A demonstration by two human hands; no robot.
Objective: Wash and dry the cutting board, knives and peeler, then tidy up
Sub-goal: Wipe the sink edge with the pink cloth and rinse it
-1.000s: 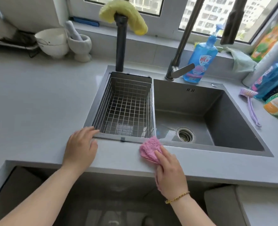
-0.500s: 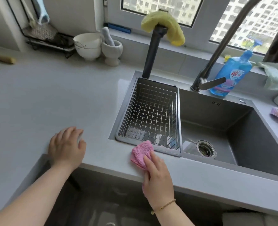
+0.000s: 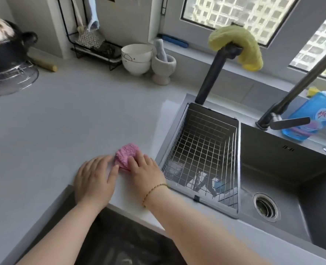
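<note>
We stand at a pale grey worktop (image 3: 62, 121) in a kitchen corner, below a window (image 3: 235, 10). Our right hand (image 3: 145, 169), with one bracelet (image 3: 154, 190) at the wrist, presses loosely spread fingers on one pink cloth (image 3: 126, 154). Our left hand (image 3: 95, 180) lies flat just beside it, fingertips touching the cloth's edge. The cloth is bunched near the front edge, its free end pointing away from us. To the right, one wire basket (image 3: 202, 150) sits in one sink (image 3: 292, 169). Behind stand two taps, the black tap (image 3: 213, 73) carrying one yellow cloth (image 3: 235, 46). We count two stacked bowls (image 3: 136, 58) and one mortar (image 3: 163, 66).
</note>
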